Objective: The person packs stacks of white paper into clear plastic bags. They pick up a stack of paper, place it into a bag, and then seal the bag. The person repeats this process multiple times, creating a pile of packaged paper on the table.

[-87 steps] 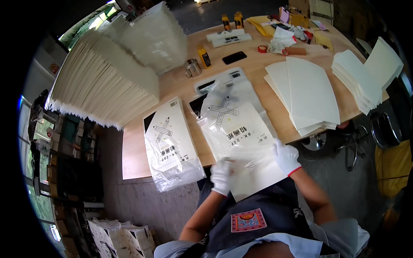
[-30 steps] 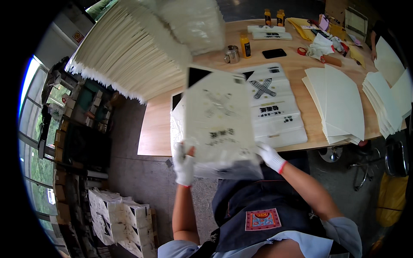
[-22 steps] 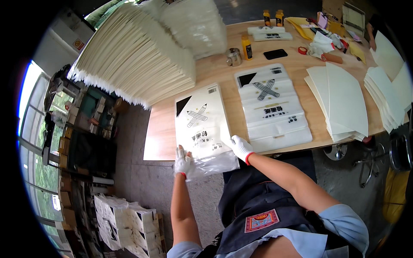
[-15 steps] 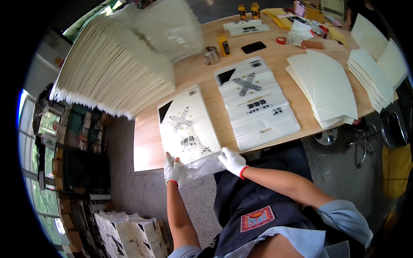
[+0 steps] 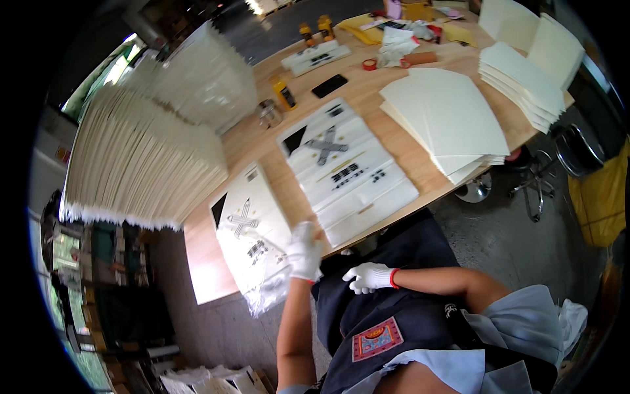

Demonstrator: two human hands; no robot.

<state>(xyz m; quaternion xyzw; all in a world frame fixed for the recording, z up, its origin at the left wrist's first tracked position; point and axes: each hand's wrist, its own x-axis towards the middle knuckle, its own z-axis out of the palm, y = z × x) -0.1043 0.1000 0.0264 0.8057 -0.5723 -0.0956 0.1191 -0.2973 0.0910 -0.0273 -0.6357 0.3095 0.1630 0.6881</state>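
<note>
White paper packet in clear plastic [image 5: 248, 231], lying on the wooden table [image 5: 205, 268] with its loose end overhanging, at ten o'clock from your left hand [image 5: 304, 253], blurred, openness and grip impossible to tell, your right hand [image 5: 369, 277] half-curled, empty, at four, printed bags [image 5: 354, 180] at one.

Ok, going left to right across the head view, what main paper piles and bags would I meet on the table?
Tall paper stack, printed bag with paper inside, flat printed bag, fanned white sheets, smaller white sheet pile.
</note>
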